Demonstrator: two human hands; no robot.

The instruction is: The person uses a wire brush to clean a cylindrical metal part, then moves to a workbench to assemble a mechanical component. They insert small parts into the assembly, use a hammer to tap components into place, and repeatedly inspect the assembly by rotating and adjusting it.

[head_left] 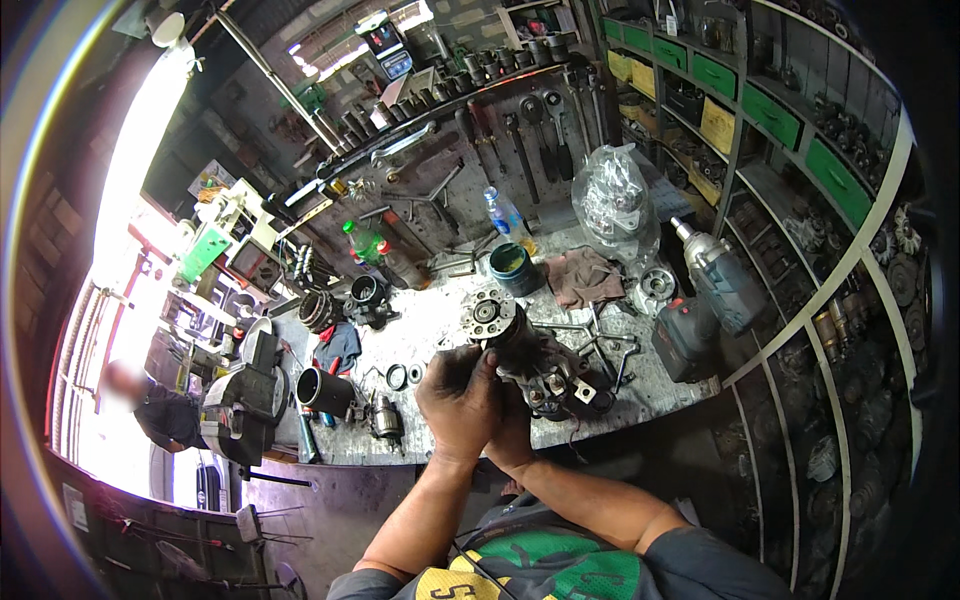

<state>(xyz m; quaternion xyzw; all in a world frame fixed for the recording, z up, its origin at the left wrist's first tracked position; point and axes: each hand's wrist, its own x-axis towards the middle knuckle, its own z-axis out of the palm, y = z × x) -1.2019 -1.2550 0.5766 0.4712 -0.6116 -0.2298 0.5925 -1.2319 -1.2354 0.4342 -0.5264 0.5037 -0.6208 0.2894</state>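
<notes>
Near the front edge of the bench I hold up a dark, greasy starter motor (523, 352). Its round metal end face (490, 315), ringed with holes, points upward. My left hand (452, 402) is closed at its near side, fingertips just under that face. Partly hidden behind it, my right hand (514, 436) supports the body from below, closed around it. A side cylinder with terminals (556, 385) sticks out to the right. Left of my hands lie a small geared part (385, 418), a black ring (397, 377) and an open cylindrical housing (325, 392).
Wrenches (608, 350) and a cordless impact wrench (715, 280) lie to the right. Behind stand a dark-green cup (514, 270), a rag (583, 277) and bottles (505, 220). A vise (243, 400) is at left; another person (165, 415) stands beyond. Shelves (790, 190) line the right.
</notes>
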